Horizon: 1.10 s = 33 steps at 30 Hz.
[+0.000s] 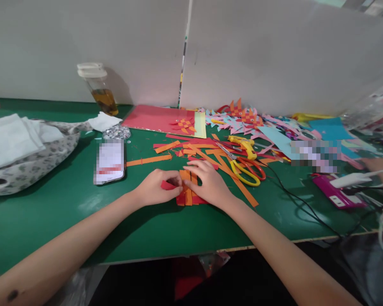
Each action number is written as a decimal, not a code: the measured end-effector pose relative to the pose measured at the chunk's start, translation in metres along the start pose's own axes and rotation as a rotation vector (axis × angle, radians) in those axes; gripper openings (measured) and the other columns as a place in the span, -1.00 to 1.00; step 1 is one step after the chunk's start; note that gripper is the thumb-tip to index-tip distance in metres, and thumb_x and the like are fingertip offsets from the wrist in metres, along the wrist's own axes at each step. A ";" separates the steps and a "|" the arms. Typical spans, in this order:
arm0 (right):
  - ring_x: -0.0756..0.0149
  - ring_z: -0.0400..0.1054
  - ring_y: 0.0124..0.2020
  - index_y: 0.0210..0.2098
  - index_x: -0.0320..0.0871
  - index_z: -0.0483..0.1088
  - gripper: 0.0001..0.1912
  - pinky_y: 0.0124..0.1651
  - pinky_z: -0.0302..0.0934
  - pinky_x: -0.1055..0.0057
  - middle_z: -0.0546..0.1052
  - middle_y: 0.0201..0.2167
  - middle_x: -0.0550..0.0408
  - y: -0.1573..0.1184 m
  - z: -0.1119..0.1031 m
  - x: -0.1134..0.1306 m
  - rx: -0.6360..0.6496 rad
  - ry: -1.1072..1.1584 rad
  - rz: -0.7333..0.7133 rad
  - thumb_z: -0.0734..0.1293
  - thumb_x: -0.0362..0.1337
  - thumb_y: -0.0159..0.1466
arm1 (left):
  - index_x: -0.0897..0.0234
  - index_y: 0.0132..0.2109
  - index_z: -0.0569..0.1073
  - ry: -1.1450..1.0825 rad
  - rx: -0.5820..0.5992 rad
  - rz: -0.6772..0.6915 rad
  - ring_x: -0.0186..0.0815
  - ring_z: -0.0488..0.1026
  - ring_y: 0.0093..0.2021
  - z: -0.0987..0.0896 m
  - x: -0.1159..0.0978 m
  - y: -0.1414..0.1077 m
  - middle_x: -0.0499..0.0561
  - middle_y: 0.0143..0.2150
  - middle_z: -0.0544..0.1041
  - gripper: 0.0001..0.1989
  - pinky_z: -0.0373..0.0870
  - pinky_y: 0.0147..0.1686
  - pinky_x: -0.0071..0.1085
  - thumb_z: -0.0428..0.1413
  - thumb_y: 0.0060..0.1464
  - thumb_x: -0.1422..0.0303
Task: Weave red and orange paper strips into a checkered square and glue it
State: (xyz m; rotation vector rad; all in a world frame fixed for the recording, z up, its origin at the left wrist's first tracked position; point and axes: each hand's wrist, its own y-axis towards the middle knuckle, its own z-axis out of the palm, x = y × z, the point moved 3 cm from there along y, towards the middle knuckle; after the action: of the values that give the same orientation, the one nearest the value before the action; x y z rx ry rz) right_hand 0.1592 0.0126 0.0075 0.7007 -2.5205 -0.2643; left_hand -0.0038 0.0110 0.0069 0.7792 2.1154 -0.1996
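Woven red and orange paper strips (188,197) lie on the green table between my two hands. My left hand (159,187) is closed on a red paper strip (168,185) at the left edge of the weave, its fingertips pinched together. My right hand (209,182) rests over the right side of the weave, fingers apart, with thumb and fingertips touching the orange strips. It covers part of the paper. Loose orange strips (242,190) and red ones are scattered just beyond my hands.
Yellow-handled scissors (247,173), red-handled scissors (254,165) and a yellow glue gun (247,146) lie beyond my right hand. A phone (110,161), a bottle (102,91) and a patterned cloth (57,151) are leftward. A magenta power strip (333,195) with cables sits at right.
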 end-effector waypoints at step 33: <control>0.14 0.26 -0.07 -0.11 -0.14 0.39 -0.74 -0.11 0.17 0.20 0.40 -0.02 -0.05 -0.007 0.004 0.017 -0.087 -0.338 -0.270 0.18 -0.27 0.25 | 0.29 -0.34 0.39 -0.139 -0.103 -0.101 -0.47 0.26 -0.57 -0.013 0.022 0.003 -0.16 -0.59 0.34 -0.91 0.18 -0.49 -0.53 0.05 -0.08 0.48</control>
State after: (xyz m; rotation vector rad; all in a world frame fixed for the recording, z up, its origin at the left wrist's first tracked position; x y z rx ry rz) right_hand 0.1479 -0.0017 0.0093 1.0371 -2.7020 -0.6302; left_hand -0.0205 0.0286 -0.0014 0.5817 2.0175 -0.1922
